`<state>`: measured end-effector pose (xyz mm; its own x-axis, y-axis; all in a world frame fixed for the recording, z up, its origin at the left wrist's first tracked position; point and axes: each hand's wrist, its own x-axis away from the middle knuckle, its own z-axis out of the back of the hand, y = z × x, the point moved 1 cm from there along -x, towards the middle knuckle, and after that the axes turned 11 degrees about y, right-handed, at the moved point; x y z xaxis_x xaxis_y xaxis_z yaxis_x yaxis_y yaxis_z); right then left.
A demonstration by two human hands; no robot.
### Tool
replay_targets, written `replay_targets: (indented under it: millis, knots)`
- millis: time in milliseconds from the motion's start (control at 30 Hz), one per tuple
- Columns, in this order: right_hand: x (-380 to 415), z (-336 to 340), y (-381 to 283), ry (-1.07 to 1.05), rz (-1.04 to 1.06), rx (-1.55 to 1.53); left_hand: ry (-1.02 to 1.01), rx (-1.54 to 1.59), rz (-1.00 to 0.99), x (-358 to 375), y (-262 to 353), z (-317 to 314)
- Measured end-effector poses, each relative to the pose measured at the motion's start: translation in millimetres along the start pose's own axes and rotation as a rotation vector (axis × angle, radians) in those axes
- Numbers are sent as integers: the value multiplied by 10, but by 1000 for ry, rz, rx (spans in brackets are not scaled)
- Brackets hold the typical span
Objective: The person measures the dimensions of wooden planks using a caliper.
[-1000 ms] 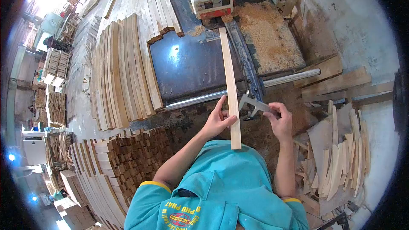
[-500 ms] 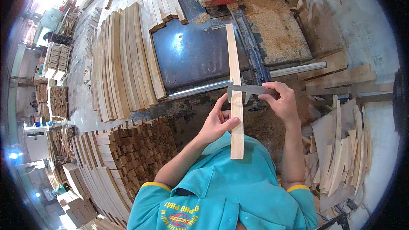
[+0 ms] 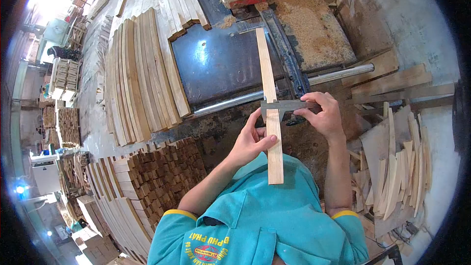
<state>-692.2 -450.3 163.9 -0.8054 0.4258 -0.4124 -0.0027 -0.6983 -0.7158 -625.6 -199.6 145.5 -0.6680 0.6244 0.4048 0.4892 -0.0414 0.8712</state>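
A long, pale wooden strip (image 3: 269,76) runs lengthwise in front of my chest. My left hand (image 3: 253,140) grips its near part, with the thumb on top and the fingers underneath. Across the strip, just beyond that thumb, lies a metal caliper (image 3: 289,104), its jaws about the strip's two edges. My right hand (image 3: 322,114) pinches the caliper's bar between thumb and fingers, to the right of the wood. The caliper's scale is too small to read.
Ahead stands a saw machine with a dark metal table (image 3: 216,64) and a steel rail (image 3: 338,74). Long boards (image 3: 140,68) lie on its left side. A stack of cut wood (image 3: 167,172) is at left, and offcuts (image 3: 397,176) lean at right. Sawdust (image 3: 314,29) covers the far right.
The caliper's jaws look closer together around the strip, and my right hand has shifted slightly left. My left hand keeps its hold. The whole view has turned a little.
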Motion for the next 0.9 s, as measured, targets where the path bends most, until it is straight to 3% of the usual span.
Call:
replay_targets:
  millis: [333,500,733,900]
  knots:
    - [6,17,-5,-1,-1,7,11,10,13,16,6,-14]
    - [115,-63,148,56,-206,-263,-8,81,9,14,-13,18]
    - [300,-185,239,112,-267,-271,9,259,36,11,-57,-2]
    - [233,-95,118,61,-278,-237,-2,88,-1,10,-8,4]
